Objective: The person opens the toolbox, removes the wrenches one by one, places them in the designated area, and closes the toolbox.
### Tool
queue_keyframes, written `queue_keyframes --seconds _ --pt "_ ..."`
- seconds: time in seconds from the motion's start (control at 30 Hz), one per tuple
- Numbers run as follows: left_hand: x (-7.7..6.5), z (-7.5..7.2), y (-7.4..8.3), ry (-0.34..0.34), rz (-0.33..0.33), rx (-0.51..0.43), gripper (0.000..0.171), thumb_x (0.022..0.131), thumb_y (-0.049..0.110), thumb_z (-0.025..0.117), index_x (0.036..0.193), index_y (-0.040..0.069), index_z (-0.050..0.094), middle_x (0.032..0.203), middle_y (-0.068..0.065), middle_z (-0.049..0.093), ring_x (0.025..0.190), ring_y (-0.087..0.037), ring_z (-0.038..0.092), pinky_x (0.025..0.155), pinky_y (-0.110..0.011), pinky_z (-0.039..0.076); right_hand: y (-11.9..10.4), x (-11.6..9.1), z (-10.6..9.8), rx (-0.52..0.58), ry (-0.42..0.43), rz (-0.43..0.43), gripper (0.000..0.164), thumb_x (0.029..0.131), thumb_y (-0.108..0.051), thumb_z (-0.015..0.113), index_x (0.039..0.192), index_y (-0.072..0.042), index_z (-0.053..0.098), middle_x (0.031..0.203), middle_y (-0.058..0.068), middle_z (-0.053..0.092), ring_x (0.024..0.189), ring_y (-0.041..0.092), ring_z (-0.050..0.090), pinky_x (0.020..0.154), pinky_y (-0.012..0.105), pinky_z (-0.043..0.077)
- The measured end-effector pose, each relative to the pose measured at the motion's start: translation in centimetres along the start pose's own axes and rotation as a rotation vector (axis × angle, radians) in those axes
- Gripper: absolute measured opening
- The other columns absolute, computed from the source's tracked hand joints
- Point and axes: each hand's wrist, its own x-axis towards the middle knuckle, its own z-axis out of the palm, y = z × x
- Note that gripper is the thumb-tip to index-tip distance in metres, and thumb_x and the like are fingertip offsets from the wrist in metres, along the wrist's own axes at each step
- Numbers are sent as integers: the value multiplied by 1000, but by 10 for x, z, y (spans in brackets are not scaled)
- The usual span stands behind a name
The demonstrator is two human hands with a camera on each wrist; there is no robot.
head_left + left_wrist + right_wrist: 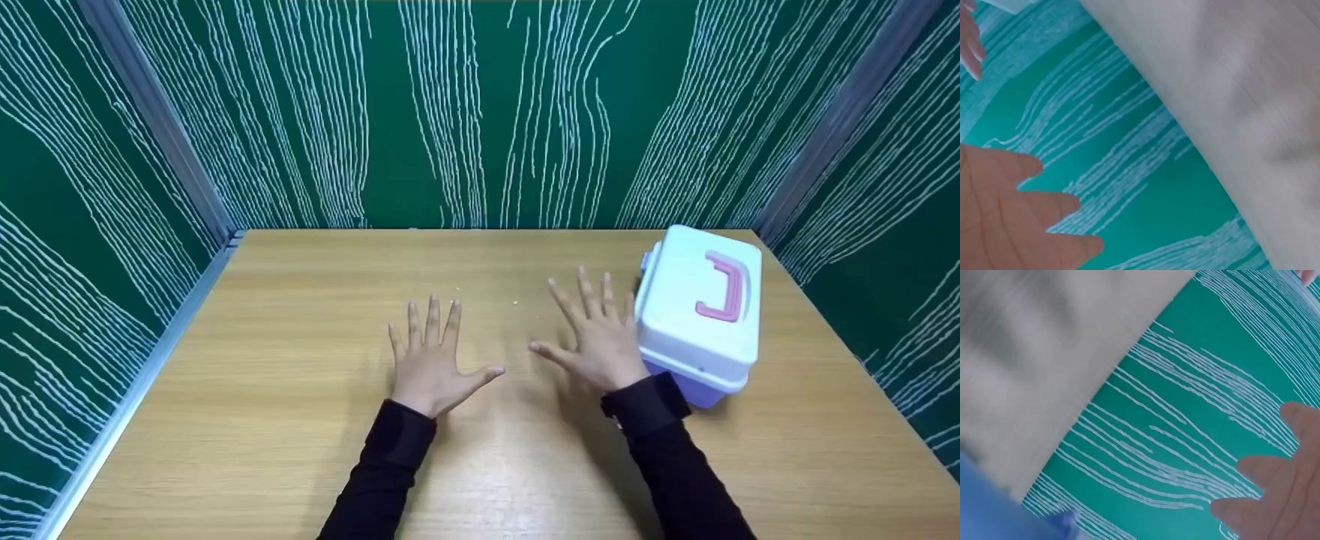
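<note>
Both hands are held over the table with fingers straight and spread, palms down. My left hand [430, 375] is left of the middle and holds nothing; its palm and fingers [1067, 250] show at the lower left of the left wrist view. To the right, my right hand [604, 345] is also without anything in it, its fingers [1264, 472] at the right edge of the right wrist view. Beside it stands a closed box [682, 300] with a white lid, a pink handle [731, 289] and a lilac base. Whether the right hand touches the box I cannot tell.
The wooden table [262, 412] reaches back to a green wall [382, 112] with white wavy lines. Similar panels flank it on both sides, with metal posts [161, 112] at the corners. Tiny pale specks [515, 302] lie near the table's middle.
</note>
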Motion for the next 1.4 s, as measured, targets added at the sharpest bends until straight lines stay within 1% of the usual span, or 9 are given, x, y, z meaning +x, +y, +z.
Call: queue_keyframes --seconds 0.23,0.37,0.47,0.67,0.87,1.0,1.13,1.3,1.4 --pt "4 -5 18 6 66 -166 109 80 82 46 159 20 4 165 -13 -1 151 -40 -2 120 -63 6 21 -16 -25 123 63 76 91 88 -68 52 158 -31 6 164 14 -5 148 48 -4 113 73 -3" --pt "5 -4 29 -4 115 -272 107 82 79 46 159 17 4 165 -12 1 152 -37 -1 122 -57 5 36 -29 -38 158 112 116 90 89 -65 54 158 -30 7 163 20 3 146 53 3 111 75 0" --pt "7 -2 38 -15 152 -364 107 83 77 49 159 15 6 166 -11 2 152 -34 0 123 -54 5 50 -38 -48 170 143 135 91 89 -63 57 159 -25 12 162 24 9 145 56 5 110 77 3" --pt "12 6 60 -92 215 -606 109 81 73 57 159 19 4 166 -5 1 153 -27 1 121 -55 12 82 -53 -66 174 165 167 91 91 -58 57 159 -17 12 162 26 5 147 53 -1 108 78 1" --pt "21 17 87 -213 245 -734 108 81 65 65 159 24 3 166 0 0 153 -22 3 119 -56 17 117 -61 -72 237 106 278 94 93 -59 54 159 -15 3 161 30 -2 143 58 -1 105 80 7" --pt "28 24 109 -303 258 -814 106 81 64 65 159 25 3 166 1 2 153 -23 10 120 -53 20 139 -62 -71 347 54 351 96 94 -58 53 158 -11 -1 159 34 -4 143 59 4 104 79 13" --pt "36 30 130 -379 237 -875 105 81 63 66 159 26 6 166 2 5 152 -23 14 120 -50 22 157 -62 -68 487 -12 416 97 96 -56 49 156 -7 -9 159 33 -6 144 56 1 109 76 9" --pt "47 37 152 -404 226 -894 103 82 57 68 159 22 10 166 1 7 152 -24 15 120 -51 22 171 -63 -64 636 -84 476 101 95 -58 47 154 -8 -18 160 28 -12 146 52 -4 112 72 8" --pt "54 42 161 -387 275 -955 92 85 48 70 157 21 20 164 -1 18 150 -23 23 119 -49 24 175 -64 -62 696 -109 512 103 94 -62 47 154 -10 -19 161 25 -12 147 50 -3 113 72 11"
